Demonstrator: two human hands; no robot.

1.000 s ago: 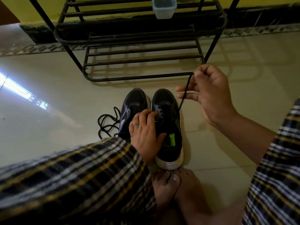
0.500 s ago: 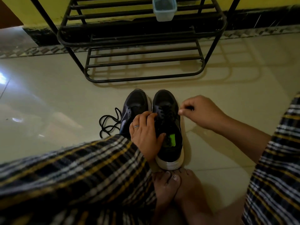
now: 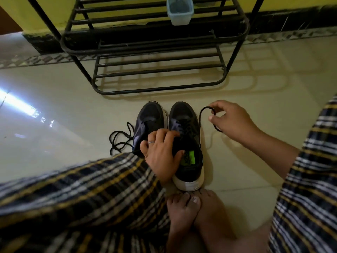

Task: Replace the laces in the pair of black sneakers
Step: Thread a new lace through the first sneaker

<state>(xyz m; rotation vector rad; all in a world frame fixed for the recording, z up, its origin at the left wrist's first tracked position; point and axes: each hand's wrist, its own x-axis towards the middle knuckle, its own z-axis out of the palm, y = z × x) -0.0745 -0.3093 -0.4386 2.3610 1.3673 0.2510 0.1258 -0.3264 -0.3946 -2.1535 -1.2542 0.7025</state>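
Note:
Two black sneakers stand side by side on the tiled floor, toes away from me. My left hand [image 3: 162, 152] grips the right sneaker [image 3: 187, 136] at its tongue, fingers over the laced part and thumb inside near a green insole label. My right hand [image 3: 231, 121] is to the right of that shoe and pinches a black lace [image 3: 200, 117] that arcs up from its eyelets, with the end hanging below my fingers. The left sneaker [image 3: 149, 119] has no lace visible. A loose black lace [image 3: 120, 139] lies coiled on the floor to its left.
A black metal shoe rack [image 3: 158, 70] stands just beyond the sneakers, with a pale blue plastic container [image 3: 179, 10] on an upper shelf. My bare feet [image 3: 191, 210] touch the right sneaker's heel. My checked-cloth knees [image 3: 82, 198] flank the shoes.
My right hand dropped from a raised pull down to the shoe's eyelets, then moved out to the right, drawing a loop of lace. My left hand stayed on the shoe.

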